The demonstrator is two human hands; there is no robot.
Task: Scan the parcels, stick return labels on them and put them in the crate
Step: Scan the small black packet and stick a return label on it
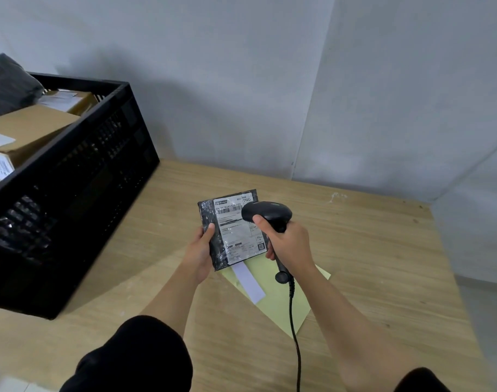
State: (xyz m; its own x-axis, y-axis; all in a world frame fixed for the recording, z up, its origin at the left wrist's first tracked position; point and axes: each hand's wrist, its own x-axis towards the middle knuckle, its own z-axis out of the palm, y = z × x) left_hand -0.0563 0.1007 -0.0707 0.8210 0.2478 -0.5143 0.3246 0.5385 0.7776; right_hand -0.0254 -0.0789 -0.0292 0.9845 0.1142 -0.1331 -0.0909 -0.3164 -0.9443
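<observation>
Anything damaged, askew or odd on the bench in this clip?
Nothing serious. The left hand holds the black parcel and the right hand aims the scanner at its label. A small whitish scuff marks the table's far edge. The crate is already heaped; a dark bag rises above its rim.

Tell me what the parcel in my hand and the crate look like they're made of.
Parcel: black plastic film, probably glossy; its wrinkled surface glints, with a paper label on top. Crate: rigid matte black plastic, judging by its moulded lattice walls.
</observation>
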